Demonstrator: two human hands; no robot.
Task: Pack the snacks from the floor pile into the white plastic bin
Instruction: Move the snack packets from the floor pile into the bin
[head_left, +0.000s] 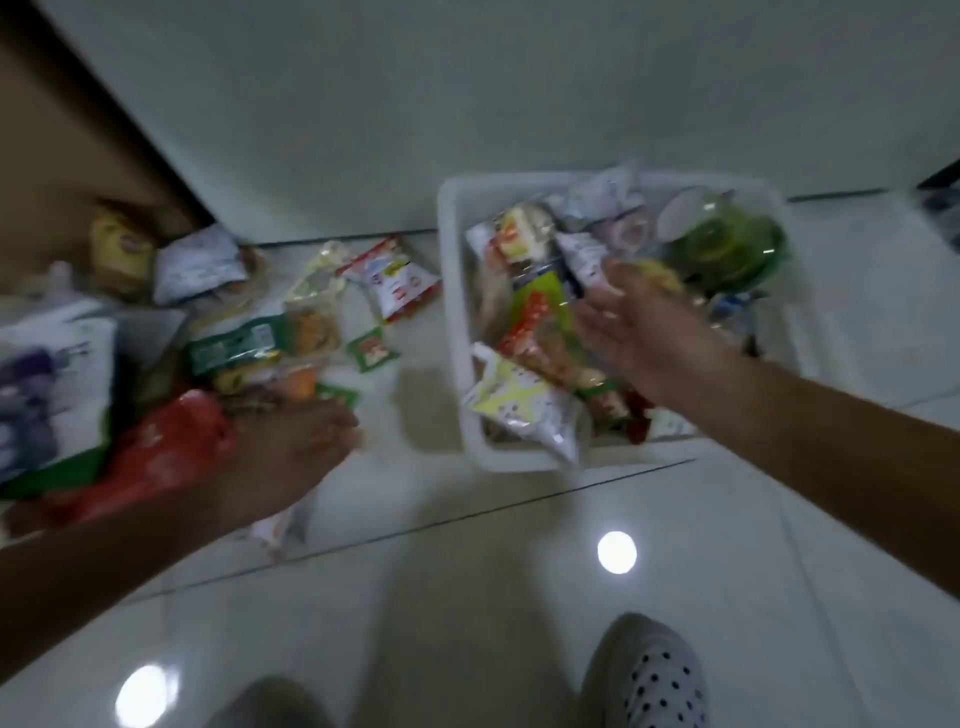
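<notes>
We have just one camera, up on the head. It looks forward and down at the floor (519, 545), close above both arms. The picture is blurry.

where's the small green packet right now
In the head view the small green packet lies flat on the floor tiles, left of the white bin, just below a red and white snack bag.

place: a home, most probably | floor: glossy pale tile floor (519, 597) with dark joints and lamp reflections | wall: plain pale wall (415, 104) | left: brown wooden panel (62, 145) like a door | also: polka-dot slipper (654, 680) at the floor's near edge
</notes>
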